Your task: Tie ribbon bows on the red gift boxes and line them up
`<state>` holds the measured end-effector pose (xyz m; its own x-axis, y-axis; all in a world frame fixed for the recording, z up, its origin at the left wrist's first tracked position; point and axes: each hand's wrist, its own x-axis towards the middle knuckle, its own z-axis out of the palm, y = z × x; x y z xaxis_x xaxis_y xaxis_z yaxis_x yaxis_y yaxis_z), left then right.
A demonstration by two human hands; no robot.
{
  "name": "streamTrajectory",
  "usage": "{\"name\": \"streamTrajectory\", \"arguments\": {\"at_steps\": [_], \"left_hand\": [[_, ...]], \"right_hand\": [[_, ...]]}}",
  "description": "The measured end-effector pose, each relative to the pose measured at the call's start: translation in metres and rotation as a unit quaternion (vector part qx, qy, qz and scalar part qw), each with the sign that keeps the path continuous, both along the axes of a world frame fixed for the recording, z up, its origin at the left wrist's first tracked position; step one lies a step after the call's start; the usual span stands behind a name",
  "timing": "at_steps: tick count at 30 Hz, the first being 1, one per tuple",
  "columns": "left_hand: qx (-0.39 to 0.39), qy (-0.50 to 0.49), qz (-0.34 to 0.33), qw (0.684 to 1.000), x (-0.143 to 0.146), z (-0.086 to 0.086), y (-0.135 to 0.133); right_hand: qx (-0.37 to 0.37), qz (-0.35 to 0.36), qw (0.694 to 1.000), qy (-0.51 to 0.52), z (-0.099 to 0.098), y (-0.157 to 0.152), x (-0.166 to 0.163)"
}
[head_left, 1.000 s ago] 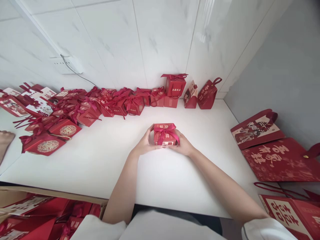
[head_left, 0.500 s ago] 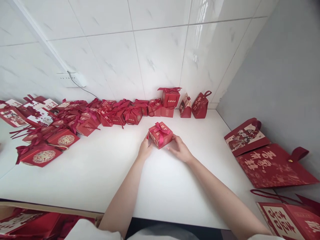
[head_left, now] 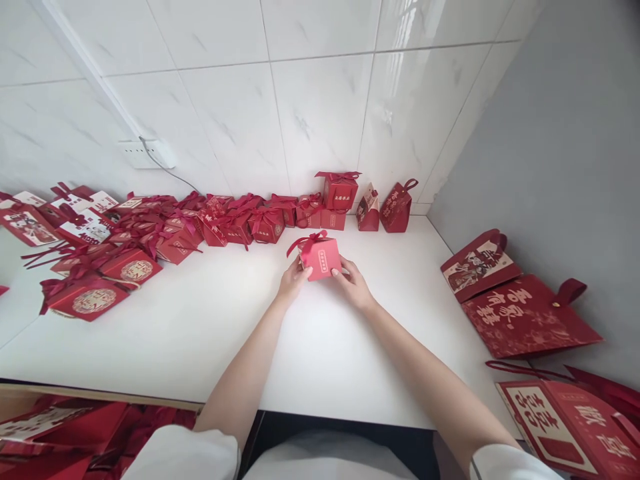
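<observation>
A small red gift box (head_left: 321, 259) with a pink ribbon bow on top is held between both hands above the white table (head_left: 200, 327), its gold-labelled front facing me. My left hand (head_left: 293, 281) grips its left side with curled fingers. On the right side, my right hand (head_left: 352, 285) presses against the box. Behind it, a row of finished red ribbon boxes (head_left: 240, 223) lines the tiled wall, ending in two stacked boxes (head_left: 337, 197).
Many more red boxes (head_left: 95, 267) lie piled at the left. Two red pouch bags (head_left: 390, 207) stand at the back right. Flat red paper bags (head_left: 520, 310) lie at the right by the grey wall. A carton of red packaging (head_left: 75, 427) sits below the table's front edge.
Both hands have pushed the box farther from me toward the row at the wall and turned it, so its labelled front now faces me.
</observation>
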<state>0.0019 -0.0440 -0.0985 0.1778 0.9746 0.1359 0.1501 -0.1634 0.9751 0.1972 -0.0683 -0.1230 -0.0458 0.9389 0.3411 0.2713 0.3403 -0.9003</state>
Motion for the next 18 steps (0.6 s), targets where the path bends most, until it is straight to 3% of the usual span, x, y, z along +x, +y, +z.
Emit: {"name": "streamTrajectory", "arguments": {"at_steps": [3, 6, 14, 18], "left_hand": [[-0.021, -0.061, -0.003, 0.998, 0.006, 0.004, 0.004], [-0.04, -0.057, 0.029, 0.997, 0.01, 0.003, 0.008], [0.041, -0.056, 0.097, 0.993, 0.018, -0.017, 0.012], [0.042, -0.036, 0.093, 0.994, 0.017, -0.021, 0.015]], "right_hand": [[-0.009, 0.041, 0.996, 0.074, 0.013, -0.001, -0.009], [-0.018, 0.052, 0.995, 0.085, 0.019, -0.001, -0.012], [-0.007, 0.013, 0.996, 0.092, 0.003, 0.002, -0.013], [-0.002, 0.009, 0.995, 0.095, 0.003, 0.0, -0.013]]}}
